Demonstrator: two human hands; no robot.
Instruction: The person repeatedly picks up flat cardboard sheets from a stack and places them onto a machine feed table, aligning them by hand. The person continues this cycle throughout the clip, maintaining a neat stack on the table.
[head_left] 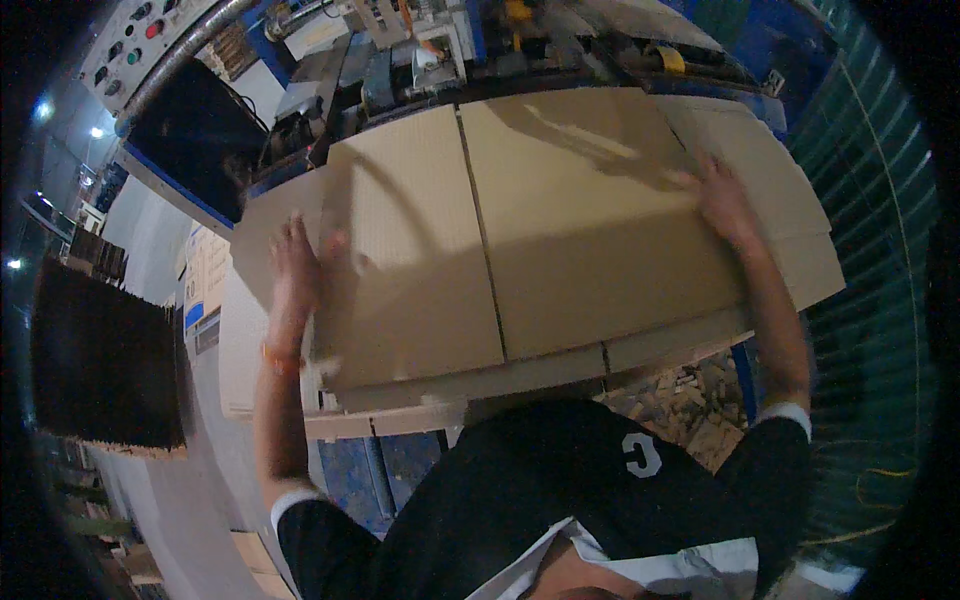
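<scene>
A flat brown cardboard sheet with a dark slot line across it lies in front of me, on top of other cardboard sheets that stick out at the sides and near edge. My left hand is at the sheet's left edge, fingers stretched and thumb apart, slightly blurred. At the right edge is my right hand, also blurred, with its fingers spread over the cardboard. Neither hand visibly grips anything; whether the palms press on the cardboard I cannot tell.
Beyond the sheets stands a machine with dark rollers and metal parts. Its control panel with buttons is at the upper left. Cardboard scraps lie below. A dark stack stands left; a green corrugated wall runs along the right.
</scene>
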